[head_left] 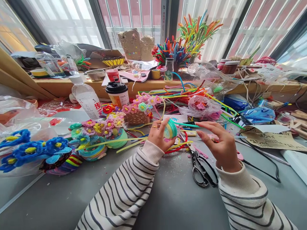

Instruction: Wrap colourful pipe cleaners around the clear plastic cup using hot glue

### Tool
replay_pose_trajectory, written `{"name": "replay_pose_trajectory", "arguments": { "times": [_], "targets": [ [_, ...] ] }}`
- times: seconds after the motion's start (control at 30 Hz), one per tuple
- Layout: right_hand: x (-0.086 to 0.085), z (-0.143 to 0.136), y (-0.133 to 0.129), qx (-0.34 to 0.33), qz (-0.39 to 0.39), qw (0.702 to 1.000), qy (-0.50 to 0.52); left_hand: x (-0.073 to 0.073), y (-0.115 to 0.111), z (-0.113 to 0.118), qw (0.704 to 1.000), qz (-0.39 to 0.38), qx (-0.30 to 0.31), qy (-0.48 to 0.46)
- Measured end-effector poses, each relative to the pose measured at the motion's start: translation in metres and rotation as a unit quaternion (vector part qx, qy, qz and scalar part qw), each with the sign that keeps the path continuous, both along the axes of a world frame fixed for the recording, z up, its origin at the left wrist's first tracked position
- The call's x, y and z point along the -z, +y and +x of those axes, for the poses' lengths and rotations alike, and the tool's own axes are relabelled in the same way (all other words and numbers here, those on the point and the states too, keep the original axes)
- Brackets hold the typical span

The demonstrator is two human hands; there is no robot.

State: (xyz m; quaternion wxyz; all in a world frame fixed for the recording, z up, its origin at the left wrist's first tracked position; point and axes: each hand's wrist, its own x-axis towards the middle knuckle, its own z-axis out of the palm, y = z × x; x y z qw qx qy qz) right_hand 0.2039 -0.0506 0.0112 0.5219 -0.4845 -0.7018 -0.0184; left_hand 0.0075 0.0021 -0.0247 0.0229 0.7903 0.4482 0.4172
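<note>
The left hand (pixel 157 135) holds the coil (pixel 171 128), whose teal strand (pixel 184 124) stretches to the right hand (pixel 222 145), thumb and fingertips slightly parted, with scissors (pixel 202 171) on the desk (pixel 177 198) between both hands.

partly covered and cropped
the left hand (pixel 157 134) hides part of the round turquoise-and-yellow fuzzy coil (pixel 171 129); whether the right hand (pixel 221 142) touches the thin turquoise fuzzy strand (pixel 185 125) is hard to tell. the bottom edge cuts both black-and-white striped sleeves (pixel 122 188); fine print on the black-lidded paper cup (pixel 120 98) is illegibly small.
</note>
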Motion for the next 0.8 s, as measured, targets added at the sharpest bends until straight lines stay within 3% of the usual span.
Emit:
{"name": "replay_pose_trajectory", "arguments": {
  "times": [0.13, 0.23, 0.5, 0.67, 0.8],
  "targets": [
    [0.002, -0.008, 0.001, 0.027, 0.059, 0.993, -0.098, 0.0, -0.002, 0.002, 1.0, 0.019, 0.007, 0.006],
    [0.003, -0.014, 0.0, 0.008, 0.061, 0.991, -0.117, -0.001, -0.003, 0.003, 1.0, 0.019, 0.012, 0.004],
    [0.005, -0.025, -0.004, -0.008, 0.058, 0.992, -0.116, -0.001, -0.006, 0.005, 0.998, -0.038, 0.026, -0.04],
    [0.003, -0.023, -0.003, 0.035, 0.086, 0.989, -0.114, 0.0, -0.006, 0.006, 0.997, -0.048, 0.04, -0.049],
    [0.001, -0.017, -0.001, 0.072, 0.096, 0.987, -0.108, 0.0, -0.007, 0.006, 0.993, -0.061, 0.085, -0.054]
  ]
}}
